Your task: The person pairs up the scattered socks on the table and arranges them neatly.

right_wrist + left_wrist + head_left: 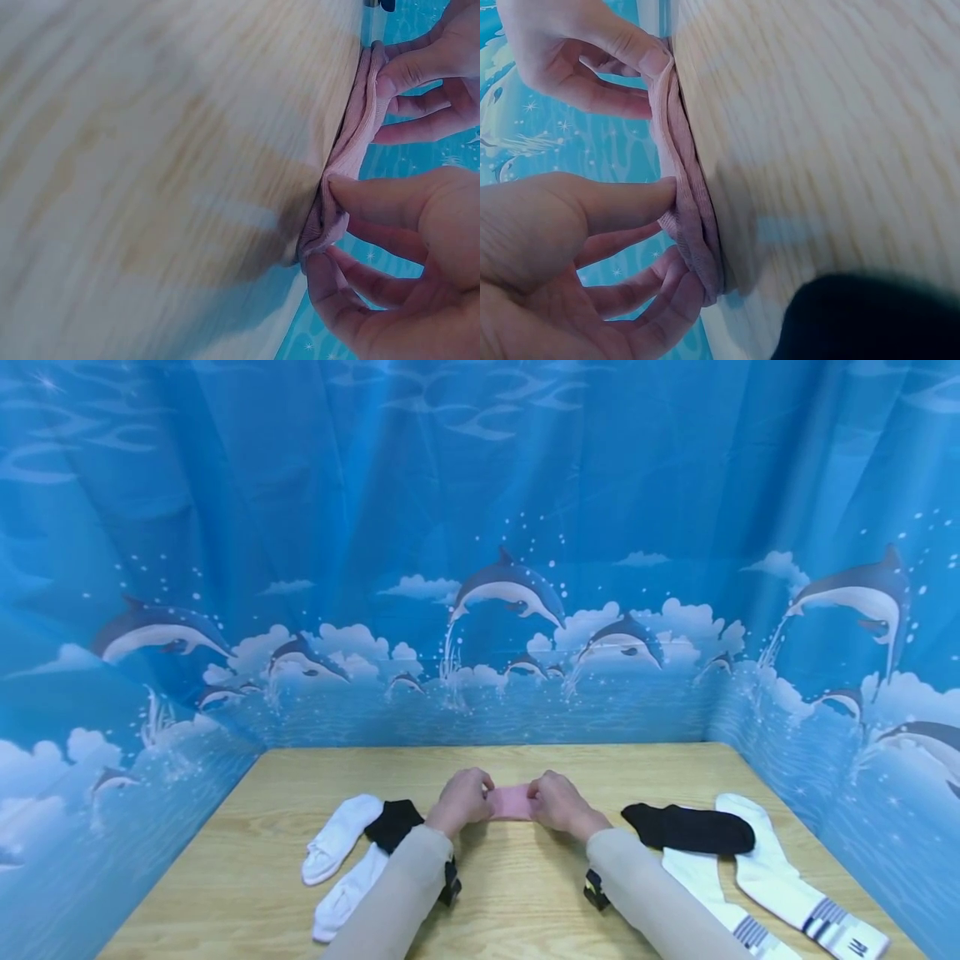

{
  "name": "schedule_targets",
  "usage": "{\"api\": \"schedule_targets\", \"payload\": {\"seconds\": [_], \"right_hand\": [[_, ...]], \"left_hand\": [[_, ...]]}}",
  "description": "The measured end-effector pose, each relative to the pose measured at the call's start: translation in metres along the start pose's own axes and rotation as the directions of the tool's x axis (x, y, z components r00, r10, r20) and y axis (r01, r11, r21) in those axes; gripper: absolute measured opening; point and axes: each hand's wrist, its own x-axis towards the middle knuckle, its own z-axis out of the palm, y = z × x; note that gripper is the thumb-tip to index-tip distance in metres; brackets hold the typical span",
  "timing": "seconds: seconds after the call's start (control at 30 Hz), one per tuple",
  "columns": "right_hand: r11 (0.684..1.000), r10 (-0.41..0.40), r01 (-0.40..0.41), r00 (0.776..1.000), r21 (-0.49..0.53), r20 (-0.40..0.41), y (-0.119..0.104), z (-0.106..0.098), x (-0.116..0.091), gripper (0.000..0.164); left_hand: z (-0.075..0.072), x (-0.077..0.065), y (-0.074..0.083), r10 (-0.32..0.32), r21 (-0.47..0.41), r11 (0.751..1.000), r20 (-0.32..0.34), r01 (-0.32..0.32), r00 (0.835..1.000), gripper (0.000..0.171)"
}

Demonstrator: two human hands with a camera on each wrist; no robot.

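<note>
A folded pink sock [512, 802] lies flat on the table at the middle of the head view. My left hand [463, 797] pinches its left end between thumb and fingers. At the other end, my right hand [561, 803] grips the fabric the same way. Up close in the left wrist view, the ribbed pink sock [681, 161] shows stacked layers along its edge. The right wrist view has the right thumb [382, 201] pressing on the top layer, with fingertips at the sock's near corner.
To the left lie white socks [341, 839] and a black sock [393, 825], partly behind the left sleeve. On the right, a black sock [690, 829] lies across long white socks [780, 881] with striped cuffs. A blue dolphin-print curtain [480, 527] surrounds the wooden table [517, 902].
</note>
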Motion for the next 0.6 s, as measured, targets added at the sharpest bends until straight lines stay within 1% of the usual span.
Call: {"api": "schedule_targets", "payload": {"seconds": [0.2,0.6], "right_hand": [[0.999,0.031,-0.031,0.999,0.01,0.015,-0.001,0.0,0.003,0.023],[0.999,0.049,-0.05,0.998,0.008,0.033,0.002,0.0,0.012,0.024]], "left_hand": [[0.0,0.004,-0.001,-0.001,0.012,1.0,-0.001,0.001,1.0,0.03],[-0.001,0.014,-0.001,-0.03,0.021,0.999,0.01,0.03,0.999,0.032]]}}
